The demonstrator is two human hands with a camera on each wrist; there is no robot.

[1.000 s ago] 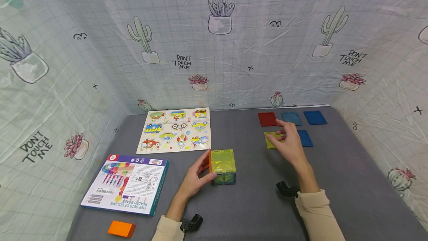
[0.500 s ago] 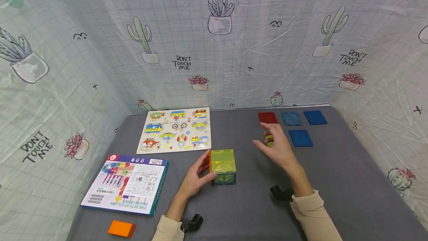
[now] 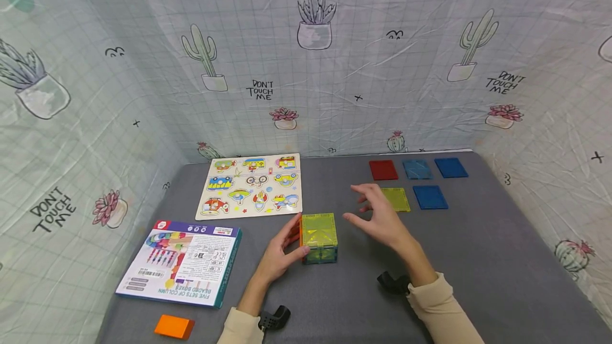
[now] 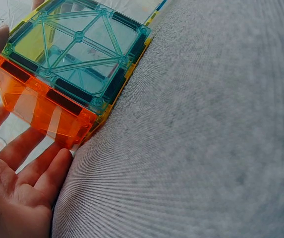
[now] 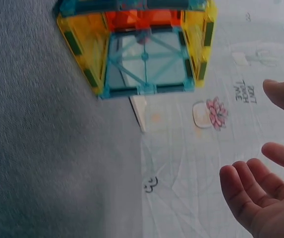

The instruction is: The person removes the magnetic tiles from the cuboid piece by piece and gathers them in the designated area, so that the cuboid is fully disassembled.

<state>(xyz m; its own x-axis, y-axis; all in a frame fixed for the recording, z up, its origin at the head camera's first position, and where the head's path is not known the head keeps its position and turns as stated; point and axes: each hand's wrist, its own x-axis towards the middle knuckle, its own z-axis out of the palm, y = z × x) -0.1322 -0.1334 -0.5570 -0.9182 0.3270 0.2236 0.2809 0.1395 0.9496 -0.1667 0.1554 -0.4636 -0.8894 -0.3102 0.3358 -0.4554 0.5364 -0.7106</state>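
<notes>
A cube of translucent magnetic tiles [image 3: 319, 231] stands on the grey table, its top yellow and near side teal. The left hand [image 3: 281, 252] holds it from the left, thumb at the near corner and fingers along the orange side. In the left wrist view, those fingers spread against the orange tile [image 4: 45, 106] below the teal tile [image 4: 82, 44]. The right wrist view looks into the cube's open right side, with orange at the far end. The right hand [image 3: 381, 219] is in the air right of the cube, holding nothing, thumb and fingers apart.
Behind the right hand lie flat tiles: a yellow tile [image 3: 398, 200], a red tile [image 3: 383, 170] and several blue ones, such as the dark blue tile [image 3: 431, 197]. A vehicle puzzle board [image 3: 248, 185], a bead-set box [image 3: 179, 264] and an orange block [image 3: 174, 326] are on the left.
The right hand has moved left, from above the yellow tile toward the cube, and has uncovered most of that tile. The left hand and the cube have stayed where they were.
</notes>
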